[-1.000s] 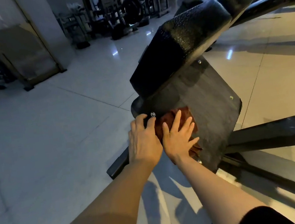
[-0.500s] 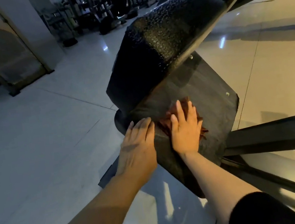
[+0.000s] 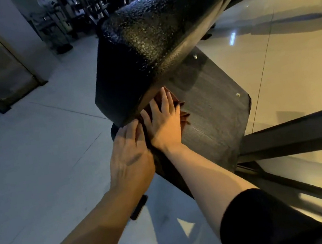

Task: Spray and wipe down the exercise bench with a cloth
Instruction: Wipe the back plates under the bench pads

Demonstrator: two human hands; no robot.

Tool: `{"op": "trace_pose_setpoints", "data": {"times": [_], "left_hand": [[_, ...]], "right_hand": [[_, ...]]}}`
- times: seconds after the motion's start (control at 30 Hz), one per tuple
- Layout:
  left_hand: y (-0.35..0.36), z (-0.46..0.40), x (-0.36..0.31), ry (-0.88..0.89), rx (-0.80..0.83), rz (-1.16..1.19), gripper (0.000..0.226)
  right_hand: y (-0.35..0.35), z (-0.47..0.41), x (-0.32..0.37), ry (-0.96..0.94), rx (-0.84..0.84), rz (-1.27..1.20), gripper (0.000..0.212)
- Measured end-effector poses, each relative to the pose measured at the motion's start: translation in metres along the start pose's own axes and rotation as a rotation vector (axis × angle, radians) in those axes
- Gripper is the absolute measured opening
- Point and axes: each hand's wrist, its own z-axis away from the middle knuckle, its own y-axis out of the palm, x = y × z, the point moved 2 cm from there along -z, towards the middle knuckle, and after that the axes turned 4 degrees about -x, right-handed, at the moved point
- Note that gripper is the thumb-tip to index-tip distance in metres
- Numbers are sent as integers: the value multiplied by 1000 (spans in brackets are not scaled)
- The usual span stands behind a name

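Pressing flat, the right hand (image 3: 164, 121) has its palm and spread fingers laid open on a reddish-brown cloth (image 3: 183, 112), pinning it to the dark board (image 3: 213, 118) under the bench pad (image 3: 151, 46). No pinch or fist here; an open hand spreads the pressure so the cloth drags evenly across the surface. Only the cloth's edges show, poking out past the fingertips and along the thumb side. The fingertips reach right up to where the pad overhangs the board, which looks like an effort to work into that tight seam.

Just beside it, the left hand (image 3: 130, 157) lies open too, fingers together, flat on the near edge of the board and touching the right hand's thumb side. Whether the cloth runs under its fingers I cannot tell. It reads as a brace, steadying the body while the other hand scrubs.

Bolts (image 3: 195, 56) dot the board beyond the right hand, well clear of the cloth. No spray bottle is in view, so this looks like the wiping stage. The textured pad above the hands likely still wants a pass.
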Motion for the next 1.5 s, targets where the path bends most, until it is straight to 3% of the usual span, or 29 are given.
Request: {"op": "trace_pose_setpoints", "data": {"times": [0.1, 0.23, 0.37, 0.43, 0.53, 0.67, 0.73, 0.8, 0.9, 0.97, 1.03, 1.17, 1.27, 1.37, 1.5], "left_hand": [[11, -2, -9, 126, 18, -106, 63], [22, -14, -23, 178, 71, -138, 74], [31, -25, -23, 168, 61, -248, 74], [31, -33, -22, 149, 123, -336, 78], [34, -50, -22, 115, 252, -316, 76], [45, -60, -28, 94, 32, -153, 68], [58, -64, -37, 96, -39, -7, 63], [67, -72, -48, 84, -32, 36, 63], [74, -83, -54, 193, 116, -254, 69], [79, -93, -50, 188, 102, -297, 75], [90, -111, -46, 216, 8, -221, 70], [88, -127, -40, 267, -45, -148, 68], [94, -134, -48, 295, -38, -83, 65], [102, -136, -62, 288, 6, -81, 60], [106, -140, -70, 304, -9, -81, 55]], "right_hand": [[-11, 8, -60, 109, 46, 63, 59], [-35, 47, -150, 564, 34, 2, 60], [-33, 46, -136, 823, 37, 89, 64], [-22, 17, -94, 665, 22, 120, 65], [-6, -30, -38, 249, 59, 37, 64], [-12, -58, -57, 23, 106, -63, 59], [-18, -54, -94, 73, 98, -19, 60], [-27, -45, -143, 277, 96, 0, 61], [-39, -30, -190, 640, 72, -13, 63], [-35, -38, -182, 743, 49, 44, 65], [-22, -70, -156, 644, 18, 65, 66], [-6, -124, -102, 156, 78, 4, 62], [-7, -138, -116, 13, 90, -42, 59], [-16, -134, -161, 114, 31, -14, 58], [-28, -112, -226, 530, -26, -36, 61]]}}
